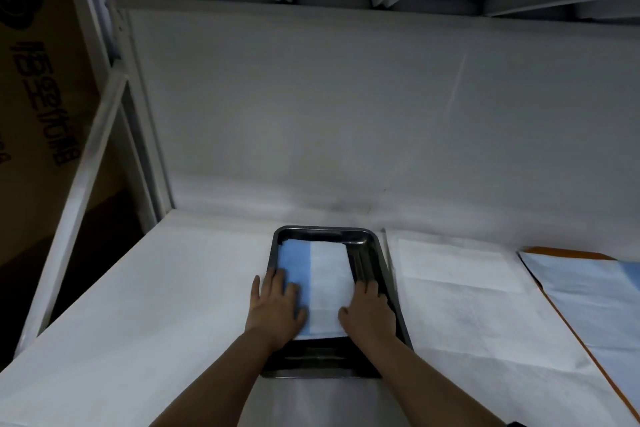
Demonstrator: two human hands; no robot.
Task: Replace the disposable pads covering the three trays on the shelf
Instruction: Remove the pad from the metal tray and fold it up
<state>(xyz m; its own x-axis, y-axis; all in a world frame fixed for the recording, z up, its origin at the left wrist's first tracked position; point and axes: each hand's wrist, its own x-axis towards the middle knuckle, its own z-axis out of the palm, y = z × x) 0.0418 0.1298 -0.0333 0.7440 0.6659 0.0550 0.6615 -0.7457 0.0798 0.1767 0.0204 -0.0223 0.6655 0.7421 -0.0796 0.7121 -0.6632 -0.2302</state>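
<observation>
With both sets of fingers laid out flat and relaxed, clamped on nothing, the left hand [273, 308] presses the blue half of a folded blue-and-white disposable pad [320, 288] and the right hand [369, 310] presses its white half at the 3 o'clock edge. Left fingers slightly spread, thumb out toward 3 o'clock; right fingers close together, tips at the pad's edge. Pad lies inside a dark rectangular metal tray [367, 246], covering its left and middle; bare tray floor shows at 3 o'clock and at 6 o'clock below the wrists. Tray sits on a white paper-covered shelf [138, 305]. At 3 o'clock of the tray, just beside it, a flat white sheet [460, 288]; farther toward 3 o'clock, a pale blue sheet with an orange edge [595, 291]. At 9 o'clock, beyond the white shelf frame, a brown cardboard box [38, 87] with dark print.
</observation>
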